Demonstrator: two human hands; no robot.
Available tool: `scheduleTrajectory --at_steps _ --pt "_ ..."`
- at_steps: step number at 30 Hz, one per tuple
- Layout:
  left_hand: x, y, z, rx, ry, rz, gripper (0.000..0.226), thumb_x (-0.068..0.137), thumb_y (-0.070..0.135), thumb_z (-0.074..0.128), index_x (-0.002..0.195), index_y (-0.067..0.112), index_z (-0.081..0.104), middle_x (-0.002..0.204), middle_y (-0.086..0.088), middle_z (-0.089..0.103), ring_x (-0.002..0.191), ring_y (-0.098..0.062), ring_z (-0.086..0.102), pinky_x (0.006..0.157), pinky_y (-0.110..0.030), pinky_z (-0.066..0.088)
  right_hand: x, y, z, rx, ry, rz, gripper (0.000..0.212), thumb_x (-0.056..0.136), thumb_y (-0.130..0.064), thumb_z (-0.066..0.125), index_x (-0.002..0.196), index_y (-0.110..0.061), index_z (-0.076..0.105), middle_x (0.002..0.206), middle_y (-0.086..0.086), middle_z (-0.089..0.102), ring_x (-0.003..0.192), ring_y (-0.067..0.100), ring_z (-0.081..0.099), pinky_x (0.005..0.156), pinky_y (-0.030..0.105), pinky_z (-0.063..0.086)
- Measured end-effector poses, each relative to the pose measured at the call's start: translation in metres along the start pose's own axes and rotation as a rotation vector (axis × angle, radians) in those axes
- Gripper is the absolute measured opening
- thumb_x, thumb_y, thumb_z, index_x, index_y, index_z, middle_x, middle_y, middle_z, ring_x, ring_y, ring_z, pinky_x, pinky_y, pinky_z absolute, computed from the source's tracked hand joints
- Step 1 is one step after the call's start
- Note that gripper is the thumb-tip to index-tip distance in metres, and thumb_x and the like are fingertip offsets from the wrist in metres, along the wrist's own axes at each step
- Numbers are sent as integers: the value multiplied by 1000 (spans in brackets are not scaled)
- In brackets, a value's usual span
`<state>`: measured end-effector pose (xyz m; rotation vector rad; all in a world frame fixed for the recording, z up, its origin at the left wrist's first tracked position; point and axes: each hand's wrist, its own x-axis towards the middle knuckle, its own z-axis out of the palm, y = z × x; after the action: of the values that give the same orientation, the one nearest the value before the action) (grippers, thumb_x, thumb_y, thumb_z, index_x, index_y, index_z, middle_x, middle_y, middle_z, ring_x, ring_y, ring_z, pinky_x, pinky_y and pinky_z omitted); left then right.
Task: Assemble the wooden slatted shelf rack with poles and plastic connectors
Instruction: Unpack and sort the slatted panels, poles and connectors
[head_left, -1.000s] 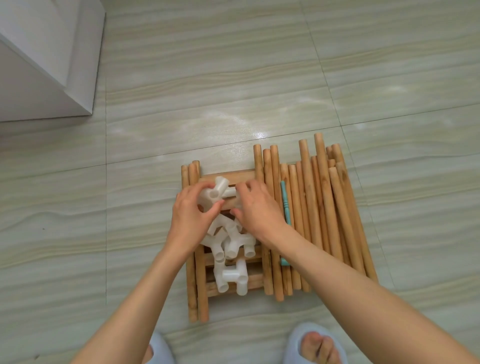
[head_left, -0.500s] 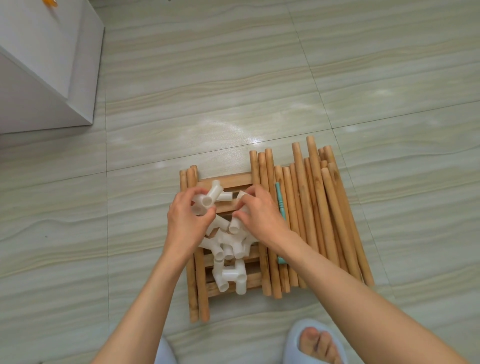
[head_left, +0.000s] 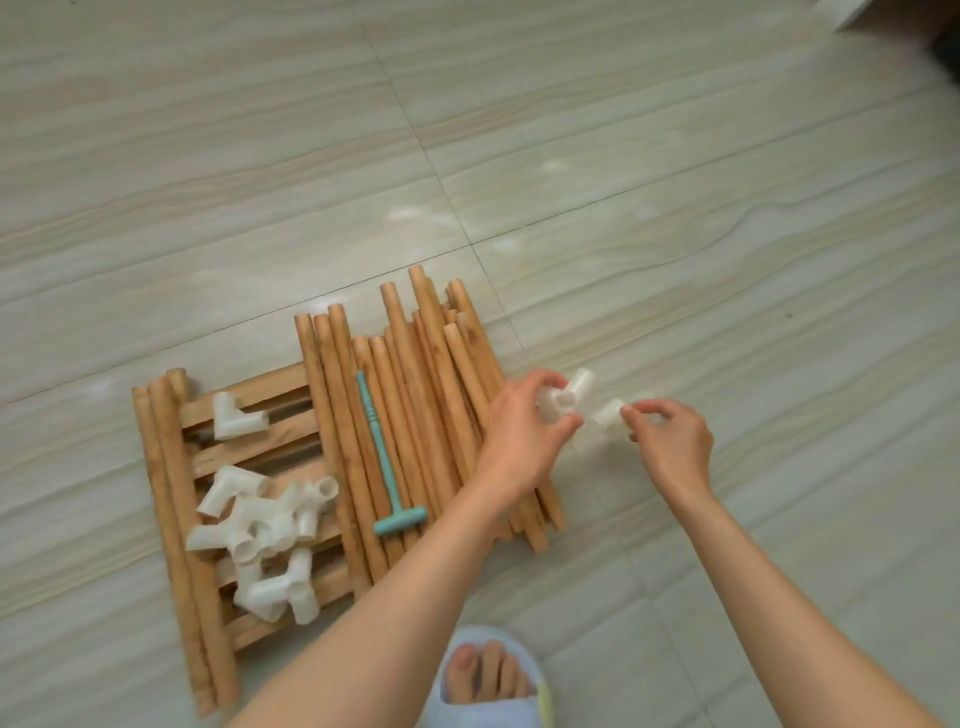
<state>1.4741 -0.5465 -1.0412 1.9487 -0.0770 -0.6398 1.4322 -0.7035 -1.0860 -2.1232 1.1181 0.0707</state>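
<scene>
**A:** Connectors first, since they are what is in hand. The left hand (head_left: 524, 431) has its fingers and thumb curled round one white plastic connector (head_left: 566, 397), right of centre in the frame, just past the right edge of the poles (head_left: 415, 395). The right hand (head_left: 670, 441) pinches a second connector (head_left: 608, 415) at its fingertips, just beside the first. I cannot tell whether that one touches the floor (head_left: 727, 260); the picture is blurred there.

**B:** How would you expect them to handle?

**A:** Light, hollow and stiff, I'd judge, with a smooth surface that may slip in a loose pinch. Best taken round a socket arm or the central body, leaving clear the open mouth that a pole must enter.

**B:** And the rest of the kit?

**A:** The loose pile of connectors (head_left: 260, 525) lies lower left, on the slatted panel (head_left: 270, 431), with a single one (head_left: 234, 415) apart toward the panel's upper end. The poles lie side by side in the middle of the frame, over the panel's right part. They look rigid and fairly light, likely to roll; I'd grip one near the end being seated.

**B:** The teal thing?

**A:** A small teal mallet (head_left: 384, 457) lying on the poles, head toward the bottom of the frame. Probably for tapping joints home, with care, as hard plastic could crack.
</scene>
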Motion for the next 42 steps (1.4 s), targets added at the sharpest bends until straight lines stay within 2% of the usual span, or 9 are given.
scheduleTrajectory --at_steps 5,11,16,20,23,26,34,38,42 --pt "21 1 47 22 -120 -114 43 82 23 68 122 20 52 127 -4 48 116 -22 48 98 -31 39 18 20 -2 33 -65 77 7 83 -20 64 86 -15 67 113 11 63 103 30 61 97 38 43" --pt "18 5 29 135 -219 -27 62 86 24 64 141 24 33 145 3 32 132 -14 33 108 -36 33 12 11 -15 -82 -89 -29 36 94 -22 48 127 -9 53 152 11 25 140 23 20 107 23 16" --pt "-31 -26 -36 281 29 96 50 90 18 57 135 28 39 135 13 36 126 0 32 109 -27 30 -38 -14 -4 -99 -52 -293 36 93 -19 51 126 -6 51 144 12 34 135 26 27 107 28 21" --pt "-92 -88 -94 498 330 -37 56 83 9 64 133 21 43 134 0 40 126 -13 33 108 -36 32 -99 -50 45 -156 -372 -626 41 90 -17 56 129 -6 49 141 11 38 133 24 32 108 23 20" --pt "-132 -125 -126 598 409 -197 73 75 21 75 138 24 39 139 -8 35 127 -29 32 102 -43 33 -138 -70 83 -220 -596 -865 49 89 -19 58 135 -9 43 144 10 34 136 22 29 112 28 19" --pt "-150 -145 -145 675 360 -307 93 69 42 77 144 35 24 149 -8 18 134 -28 17 105 -44 27 -165 -84 115 -377 -704 -1057 62 85 -25 64 139 -11 37 145 13 32 137 27 26 114 41 25" --pt "-131 -161 -170 702 71 -245 107 67 51 74 147 36 5 154 3 -7 140 -24 2 112 -40 19 -176 -106 152 -661 -702 -1206 79 82 -47 60 145 -21 20 149 4 26 136 23 24 107 39 26" --pt "-130 -163 -171 624 154 -232 86 71 37 76 142 35 26 152 3 7 131 -22 11 107 -36 28 -169 -101 155 -647 -714 -1184 63 87 -29 59 142 -17 30 141 3 35 125 21 38 91 33 45" --pt "-127 -165 -172 613 255 -141 52 80 25 70 127 24 48 143 -2 27 127 -20 18 98 -32 37 -171 -102 161 -610 -660 -1176 46 89 -19 54 133 -17 40 120 7 45 108 21 46 67 27 39"
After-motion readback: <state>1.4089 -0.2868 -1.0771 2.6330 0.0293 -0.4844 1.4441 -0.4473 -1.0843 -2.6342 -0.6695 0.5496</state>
